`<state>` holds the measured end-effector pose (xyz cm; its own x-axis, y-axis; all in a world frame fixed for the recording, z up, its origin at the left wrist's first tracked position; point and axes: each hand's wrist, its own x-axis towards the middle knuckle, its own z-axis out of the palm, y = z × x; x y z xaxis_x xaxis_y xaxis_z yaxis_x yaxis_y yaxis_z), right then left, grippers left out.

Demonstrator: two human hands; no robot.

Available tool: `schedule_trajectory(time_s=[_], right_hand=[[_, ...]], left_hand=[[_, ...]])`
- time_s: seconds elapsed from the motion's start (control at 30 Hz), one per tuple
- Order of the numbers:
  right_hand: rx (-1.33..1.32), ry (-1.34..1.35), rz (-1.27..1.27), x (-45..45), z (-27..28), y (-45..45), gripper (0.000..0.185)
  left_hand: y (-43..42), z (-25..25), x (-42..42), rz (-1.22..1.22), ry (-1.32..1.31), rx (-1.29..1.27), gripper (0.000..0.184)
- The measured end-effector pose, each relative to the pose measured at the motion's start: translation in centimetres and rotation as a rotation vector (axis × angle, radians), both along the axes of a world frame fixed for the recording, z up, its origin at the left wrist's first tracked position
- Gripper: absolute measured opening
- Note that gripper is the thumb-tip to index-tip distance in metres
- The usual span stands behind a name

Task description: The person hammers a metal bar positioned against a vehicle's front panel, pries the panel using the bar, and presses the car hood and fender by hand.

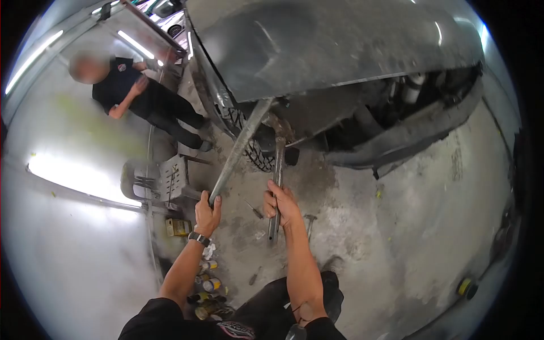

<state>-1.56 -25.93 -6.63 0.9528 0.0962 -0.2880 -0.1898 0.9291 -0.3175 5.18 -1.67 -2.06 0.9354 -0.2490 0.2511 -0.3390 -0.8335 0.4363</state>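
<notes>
My left hand (pixel 208 215) is wrapped round the near end of a long flat metal bar (pixel 241 148). The bar slants up to the edge of the grey car panel (pixel 317 54), where its far end meets or passes under the panel; I cannot tell which. In my right hand (pixel 281 203) is a hammer (pixel 279 161) with a metal handle, held upright in view. Its handle end, with a small hole, sticks out below my fist. The hammer's head is near the bar's far end, against a rusty part by the tyre (pixel 258 153), and hard to make out.
Another person (pixel 141 93) stands at the left beyond a chair (pixel 173 178). A screwdriver-like tool (pixel 254 210) and a hammer-like tool (pixel 310 224) lie on the floor. Several cans (pixel 211 284) and a yellowish tin (pixel 178 227) stand lower left. The car's front (pixel 396 141) is exposed.
</notes>
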Motion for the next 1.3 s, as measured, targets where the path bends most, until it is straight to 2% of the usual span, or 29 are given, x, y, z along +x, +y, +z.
schedule_trajectory(time_s=[0.3,0.43,0.57,0.6,0.7,0.73,0.97,1.1,1.3], right_hand=[[-0.155,0.083,0.162,0.3,-0.9,-1.0,0.032],[-0.162,0.091,0.194,0.0,-1.4,-2.1,0.034],[-0.268,0.101,0.210,-0.4,-3.8,-3.7,0.038],[-0.290,0.085,0.198,-0.3,-4.8,-3.6,0.039],[-0.245,-0.037,0.199,-0.4,-6.7,-3.9,0.041],[-0.244,-0.059,0.189,-0.1,-7.4,-3.7,0.041],[-0.230,-0.302,0.183,0.8,-11.4,-3.4,0.042],[0.001,-0.503,0.230,1.3,-13.4,-4.0,0.044],[0.128,-0.643,0.220,2.4,-14.7,-2.9,0.048]], left_hand=[[-0.6,-0.7,-0.3,0.055,-0.168,0.065,0.036],[0.3,-2.0,-0.3,0.143,-0.298,0.228,0.042],[1.3,-3.8,-0.3,0.296,-0.235,0.208,0.046],[1.8,-3.9,0.1,0.252,-0.210,0.168,0.044],[0.3,-3.3,-0.2,0.256,-0.302,0.217,0.042],[0.2,-3.2,-0.1,0.252,-0.262,0.225,0.042],[-0.9,-4.1,-0.3,0.237,-0.571,0.180,0.047],[-1.3,-3.6,-0.4,0.289,-0.526,0.162,0.050],[-1.4,-4.1,-0.8,0.283,-0.552,0.142,0.058]])
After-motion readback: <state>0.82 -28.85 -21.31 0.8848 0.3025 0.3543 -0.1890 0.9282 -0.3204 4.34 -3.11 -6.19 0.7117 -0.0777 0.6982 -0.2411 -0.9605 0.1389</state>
